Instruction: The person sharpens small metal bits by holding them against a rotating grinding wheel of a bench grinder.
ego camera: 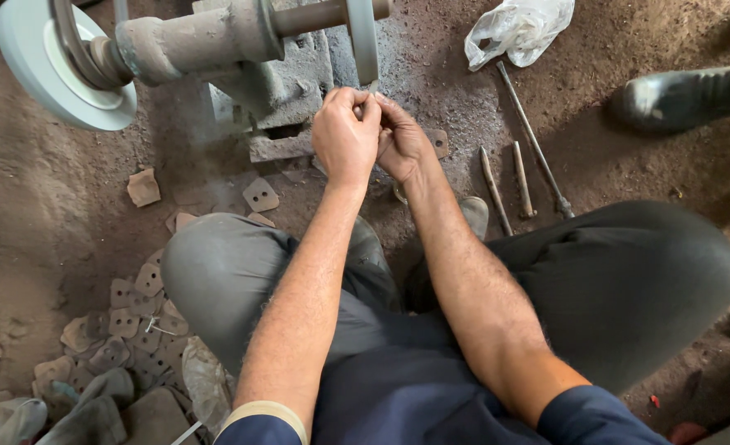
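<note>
My left hand (346, 132) and my right hand (402, 140) are clasped together just below a thin grey grinding wheel (363, 37) on a floor-mounted grinder (216, 41). Both pinch a small metal piece (374, 86) whose edge meets the wheel's rim; most of the piece is hidden by my fingers. A wider pale wheel (39, 66) sits at the shaft's left end. I am seated on the dirt floor with knees apart.
A heap of flat, holed metal plates (126, 321) lies at lower left, with loose ones (260, 194) near the grinder base. Several long metal rods (530, 136) lie to the right, a crumpled plastic bag (517, 29) beyond them. Another person's dark boot (678, 95) is at upper right.
</note>
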